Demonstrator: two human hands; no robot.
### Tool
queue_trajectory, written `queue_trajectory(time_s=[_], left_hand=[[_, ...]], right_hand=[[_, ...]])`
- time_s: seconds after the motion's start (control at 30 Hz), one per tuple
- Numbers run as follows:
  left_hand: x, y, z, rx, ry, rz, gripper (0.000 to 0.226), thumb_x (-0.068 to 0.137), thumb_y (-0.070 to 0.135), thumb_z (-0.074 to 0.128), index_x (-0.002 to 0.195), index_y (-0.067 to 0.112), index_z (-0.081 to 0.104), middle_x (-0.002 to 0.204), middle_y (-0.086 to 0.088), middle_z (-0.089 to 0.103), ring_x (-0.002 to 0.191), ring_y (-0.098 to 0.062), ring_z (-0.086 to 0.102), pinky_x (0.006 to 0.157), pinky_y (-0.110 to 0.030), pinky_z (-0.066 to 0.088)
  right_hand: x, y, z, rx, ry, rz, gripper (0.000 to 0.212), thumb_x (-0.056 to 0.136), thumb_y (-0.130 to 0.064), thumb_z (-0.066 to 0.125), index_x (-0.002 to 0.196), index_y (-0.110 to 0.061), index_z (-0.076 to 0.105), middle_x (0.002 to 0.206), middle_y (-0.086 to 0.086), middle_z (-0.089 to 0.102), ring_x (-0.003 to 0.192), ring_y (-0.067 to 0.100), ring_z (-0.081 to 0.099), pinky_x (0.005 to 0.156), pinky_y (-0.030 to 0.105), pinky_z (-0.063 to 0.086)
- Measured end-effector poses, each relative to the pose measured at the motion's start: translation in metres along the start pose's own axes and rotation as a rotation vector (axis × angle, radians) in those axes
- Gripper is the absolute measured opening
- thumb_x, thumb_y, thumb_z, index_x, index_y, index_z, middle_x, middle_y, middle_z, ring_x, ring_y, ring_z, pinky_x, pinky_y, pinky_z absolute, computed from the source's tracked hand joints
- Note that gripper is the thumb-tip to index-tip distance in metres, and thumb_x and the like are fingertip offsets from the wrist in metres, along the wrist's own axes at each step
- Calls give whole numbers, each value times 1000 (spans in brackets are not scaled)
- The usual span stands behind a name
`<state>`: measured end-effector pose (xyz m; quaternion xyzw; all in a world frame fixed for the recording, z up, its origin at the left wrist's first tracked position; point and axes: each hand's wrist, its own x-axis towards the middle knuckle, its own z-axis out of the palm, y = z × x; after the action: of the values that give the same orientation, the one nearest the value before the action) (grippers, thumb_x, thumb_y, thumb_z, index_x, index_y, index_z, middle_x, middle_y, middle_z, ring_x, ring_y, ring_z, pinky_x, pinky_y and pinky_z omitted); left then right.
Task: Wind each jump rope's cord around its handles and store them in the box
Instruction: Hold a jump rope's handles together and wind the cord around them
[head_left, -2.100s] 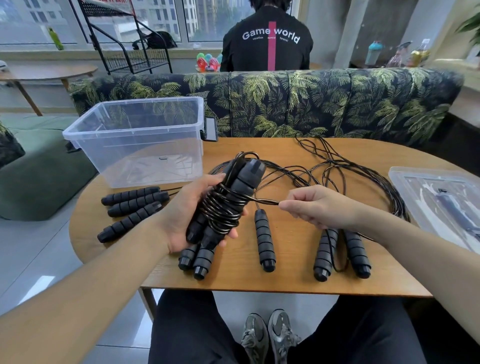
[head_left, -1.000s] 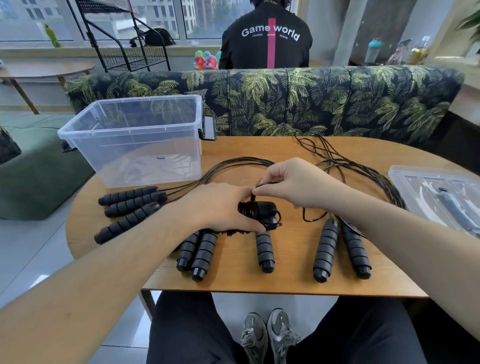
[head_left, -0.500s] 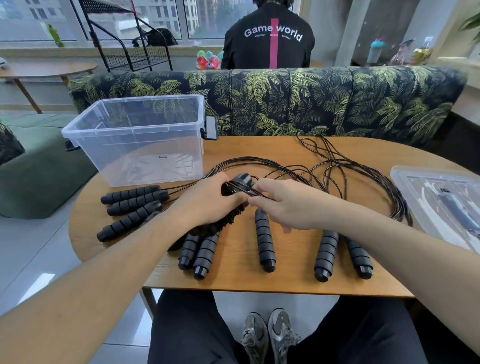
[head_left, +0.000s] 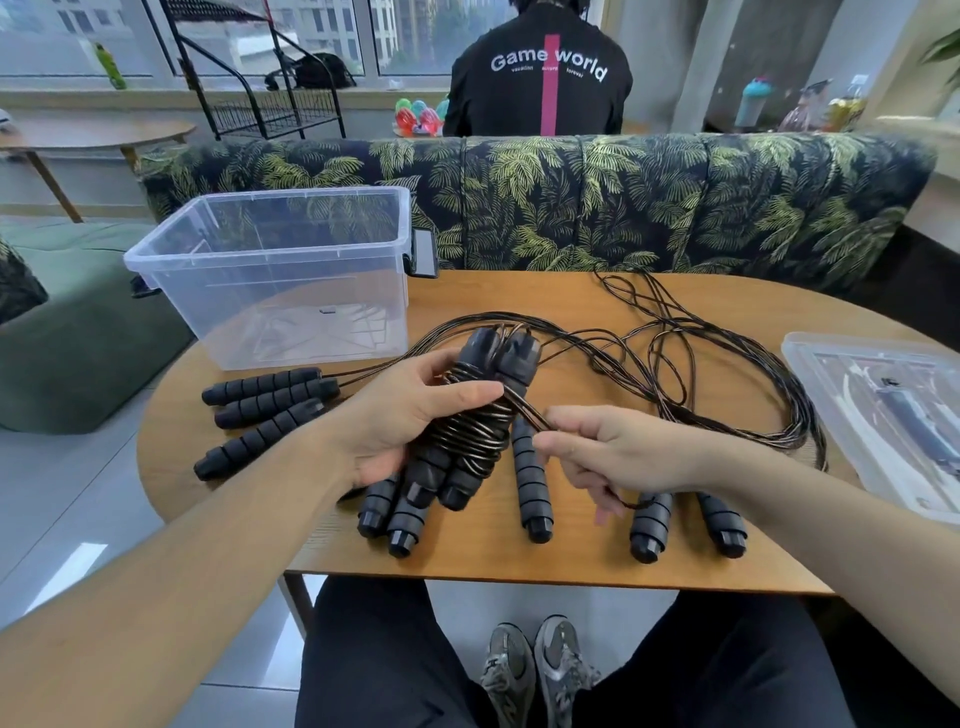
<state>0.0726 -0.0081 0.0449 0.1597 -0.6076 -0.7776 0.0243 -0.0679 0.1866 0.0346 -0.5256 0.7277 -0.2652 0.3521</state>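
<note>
My left hand (head_left: 410, 415) grips a pair of black jump rope handles (head_left: 498, 358) held together, tilted up over the wooden table (head_left: 597, 551). Several turns of black cord (head_left: 470, 434) are wound around their middle. My right hand (head_left: 618, 452) pinches the free end of that cord just right of the bundle. Other black foam handles lie on the table: three at the left (head_left: 265, 400), two under the bundle (head_left: 395, 514), one in the middle (head_left: 530, 478) and two at the right (head_left: 685, 519). The clear plastic box (head_left: 291, 275) stands empty at the back left.
Loose cords (head_left: 701, 374) sprawl in loops over the table's right half. A clear lid (head_left: 883, 415) lies at the right edge. A phone (head_left: 423, 254) leans behind the box. A leaf-patterned sofa back (head_left: 571, 202) borders the far side; a person sits beyond it.
The handle bundle has lifted and tilted upright again after lying low on the table. My right hand has come around from over the bundle to its right side, drawing the cord with it.
</note>
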Motion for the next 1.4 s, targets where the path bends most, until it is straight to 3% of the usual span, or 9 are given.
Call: queue_trajectory(time_s=[0.1, 0.23, 0.33, 0.5, 0.63, 0.87, 0.93, 1.13, 1.4], left_hand=[[-4, -4, 3, -16, -60, 20, 41, 82, 20, 69, 122, 16, 66, 100, -13, 75, 88, -25, 73, 73, -38, 62], [-6, -9, 10, 18, -72, -6, 26, 86, 33, 66, 109, 23, 73, 101, -14, 76, 87, -27, 73, 73, -40, 62], [-3, -10, 15, 91, -48, 10, 25, 92, 38, 62, 103, 18, 71, 94, -13, 74, 78, -26, 71, 68, -38, 60], [4, -6, 13, 184, -130, 17, 16, 99, 28, 56, 107, 23, 68, 91, -7, 73, 78, -20, 70, 69, -36, 57], [6, 1, -2, 402, -301, 8, 43, 79, 32, 66, 122, 32, 65, 103, 1, 76, 96, -17, 73, 80, -29, 57], [9, 29, 13, 1124, -451, 21, 48, 89, 24, 73, 126, 44, 49, 107, 12, 70, 90, -10, 70, 87, -30, 55], [8, 33, 24, 1253, -442, -24, 62, 85, 27, 75, 133, 41, 38, 96, 14, 69, 79, -12, 70, 82, -34, 58], [9, 21, 51, 1895, -269, 92, 79, 77, 58, 72, 134, 22, 29, 83, 7, 61, 75, -17, 63, 68, -37, 58], [12, 2, 52, 2045, -55, 144, 77, 80, 70, 61, 136, 23, 40, 84, 8, 59, 78, -18, 64, 69, -34, 54]], right_hand=[[-1, -1, 2, -63, 19, 33, 37, 93, -60, 38, 96, -30, 58, 66, -14, 48, 57, 7, 51, 63, 33, 59], [-4, 1, -1, -261, 51, 2, 37, 95, -58, 21, 115, -48, 50, 87, -50, 49, 86, -20, 49, 87, 12, 35], [-1, 4, -4, -430, 46, 13, 84, 87, -64, 10, 158, -22, 26, 133, -6, 61, 122, 13, 55, 106, 27, 38], [-3, 9, -11, -631, 92, -204, 66, 99, -64, 6, 150, -29, 30, 111, -1, 67, 93, 16, 58, 91, 35, 47], [-4, 13, -20, -799, 76, -350, 45, 105, -54, 15, 131, -27, 39, 103, -1, 65, 88, 18, 58, 85, 34, 51], [7, 3, -29, -998, -30, -181, 28, 104, -50, 34, 114, -36, 56, 77, -14, 56, 72, 12, 54, 68, 25, 38], [11, -3, -29, -1022, -66, -85, 30, 103, -50, 38, 118, -36, 59, 71, -14, 50, 73, 13, 54, 68, 26, 39], [26, -18, -27, -1023, 51, 87, 26, 93, -50, 53, 75, -31, 47, 67, -12, 52, 62, 10, 51, 53, 23, 35], [28, -25, -29, -559, -40, 159, 19, 99, -37, 57, 99, -24, 43, 87, -4, 56, 73, 15, 50, 61, 27, 38]])
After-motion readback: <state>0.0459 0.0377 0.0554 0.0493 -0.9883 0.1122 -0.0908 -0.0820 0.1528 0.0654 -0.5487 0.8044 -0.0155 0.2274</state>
